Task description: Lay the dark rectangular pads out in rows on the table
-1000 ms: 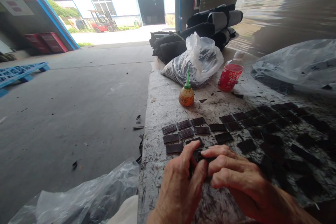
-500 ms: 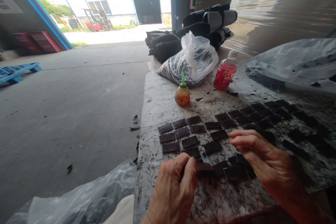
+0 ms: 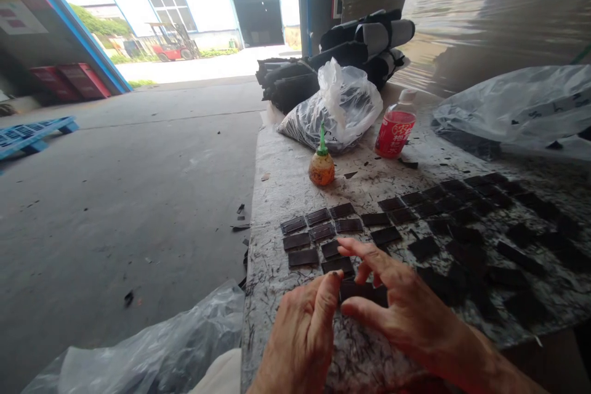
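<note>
Many small dark rectangular pieces lie in loose rows on a worktable point(image 3: 277, 166) strewn with black shreds. My left hand point(image 3: 302, 329) is at the near edge of the rows, thumb and fingers pressed together; whatever is in them is too hidden to name. Close on its right, my right hand point(image 3: 401, 301) hovers with its thumb and forefinger spread apart. Between the two hands lies one dark piece point(image 3: 362, 292), partly covered by the right hand. Another dark piece point(image 3: 303, 258) rests just beyond my left knuckles.
A small squeeze bottle point(image 3: 322, 169) with a green nozzle and a red-labelled drink bottle point(image 3: 395, 133) stand past the rows. Behind them are a filled plastic bag point(image 3: 335, 108) and black rolls point(image 3: 295, 81). Plastic sheeting point(image 3: 157, 345) hangs left of the table.
My right hand has moved left from the middle of the rows to beside my left hand. The left hand has stayed in nearly the same place.
</note>
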Demonstrator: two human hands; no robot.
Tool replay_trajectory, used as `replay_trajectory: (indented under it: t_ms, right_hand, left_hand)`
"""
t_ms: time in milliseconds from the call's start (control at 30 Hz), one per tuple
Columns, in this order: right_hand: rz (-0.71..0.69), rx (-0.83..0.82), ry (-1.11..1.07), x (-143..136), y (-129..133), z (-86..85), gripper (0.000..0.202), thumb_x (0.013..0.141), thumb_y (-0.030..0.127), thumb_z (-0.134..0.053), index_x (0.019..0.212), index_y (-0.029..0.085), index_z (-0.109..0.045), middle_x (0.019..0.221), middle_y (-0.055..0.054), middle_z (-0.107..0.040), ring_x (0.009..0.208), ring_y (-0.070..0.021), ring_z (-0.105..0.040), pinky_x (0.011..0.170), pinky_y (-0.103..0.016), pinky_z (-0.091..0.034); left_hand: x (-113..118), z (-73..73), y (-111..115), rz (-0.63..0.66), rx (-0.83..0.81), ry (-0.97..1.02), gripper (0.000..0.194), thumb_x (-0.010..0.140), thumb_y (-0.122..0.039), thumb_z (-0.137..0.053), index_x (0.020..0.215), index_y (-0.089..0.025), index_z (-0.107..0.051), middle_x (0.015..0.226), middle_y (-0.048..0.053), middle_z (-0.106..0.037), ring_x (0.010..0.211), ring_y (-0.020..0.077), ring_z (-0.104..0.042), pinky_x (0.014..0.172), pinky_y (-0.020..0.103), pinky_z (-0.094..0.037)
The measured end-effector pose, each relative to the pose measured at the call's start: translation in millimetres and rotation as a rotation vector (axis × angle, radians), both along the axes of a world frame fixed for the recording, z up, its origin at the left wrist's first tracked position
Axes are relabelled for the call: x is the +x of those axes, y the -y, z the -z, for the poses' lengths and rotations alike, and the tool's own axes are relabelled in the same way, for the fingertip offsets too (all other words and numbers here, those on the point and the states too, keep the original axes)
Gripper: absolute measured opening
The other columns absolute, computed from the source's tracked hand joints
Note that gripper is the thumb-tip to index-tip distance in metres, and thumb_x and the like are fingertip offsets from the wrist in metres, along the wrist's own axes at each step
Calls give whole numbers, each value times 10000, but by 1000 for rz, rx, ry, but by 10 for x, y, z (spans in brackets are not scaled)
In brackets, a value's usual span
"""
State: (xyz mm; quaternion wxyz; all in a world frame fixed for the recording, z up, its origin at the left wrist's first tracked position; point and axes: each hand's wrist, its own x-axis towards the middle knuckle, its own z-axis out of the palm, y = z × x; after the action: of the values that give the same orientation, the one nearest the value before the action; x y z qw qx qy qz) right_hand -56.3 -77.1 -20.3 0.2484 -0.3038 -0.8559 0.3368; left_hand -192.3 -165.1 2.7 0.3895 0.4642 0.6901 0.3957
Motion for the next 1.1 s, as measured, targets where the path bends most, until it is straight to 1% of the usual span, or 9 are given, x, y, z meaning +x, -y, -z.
replay_trajectory:
  t_ms: [167,367,467,567,633,733,933,1033,1100]
  right_hand:
    - [13,-12,6,-191,73,88,513,746,117,-529,1254,188,-502,905,-39,-714,744,-183,-674,720,-313,-548]
    - [28,10,-9,-189,37,102,333,792,94,-502,1093,180,-618,864,-30,-731,779,-170,-688,718,-268,-548]
    - [7,49,-16,-157,30,111,206,806,118,-548,936,208,-680,862,-18,-733,779,-166,-680,723,-266,-543]
    - [-28,108,-27,-133,36,104,187,828,133,-550,886,227,-701,797,-13,-723,741,-162,-656,689,-264,-538]
    - [-49,150,-33,-122,40,87,166,823,150,-573,891,227,-703,785,-25,-709,759,-175,-635,691,-281,-532]
    - [-60,218,-45,-103,36,70,164,826,169,-578,916,231,-700,918,-60,-687,895,-223,-596,783,-373,-502]
    - [-48,423,-28,-23,60,45,285,848,140,-521,1103,227,-615,1168,-91,-606,1153,-266,-473,939,-476,-414]
    - [-56,356,-95,-5,158,-48,289,858,207,-538,1143,246,-568,1175,-73,-615,1160,-245,-492,952,-428,-430]
    - [-110,185,-103,-38,252,-118,308,862,268,-542,1168,246,-550,1120,-65,-653,1038,-220,-593,875,-359,-498]
  left_hand:
    - [19,-82,30,17,126,15,399,907,-363,-300,951,-250,-681,793,30,-695,737,172,-624,744,261,-439]
    - [-18,-14,149,8,141,-58,424,893,-434,-314,1185,-283,-583,1111,41,-671,933,203,-647,821,301,-450]
    - [-60,-25,202,-208,129,-43,448,880,-494,-361,1209,-271,-566,781,24,-711,655,154,-629,648,253,-464]
    - [-97,-90,215,-431,128,194,528,859,-563,-367,1216,-220,-552,389,-63,-434,354,79,-338,372,176,-287]
    - [-121,-128,208,-543,172,453,553,843,-585,-383,1189,-194,-562,359,-79,-364,325,56,-223,325,163,-175]
    - [-165,-150,196,-632,276,766,552,821,-585,-440,1150,-164,-580,375,-80,-368,311,42,-198,310,156,-168]
    - [-264,-121,172,-698,431,1006,472,857,-523,-400,1007,-139,-631,380,-81,-336,292,40,-151,272,155,-159]
    - [-276,-94,144,-728,461,1111,463,873,-501,-376,920,-132,-652,360,-80,-310,284,42,-127,256,159,-149]
    - [-253,-77,125,-741,474,1170,458,878,-494,-377,897,-130,-655,356,-83,-294,289,40,-118,258,156,-144]
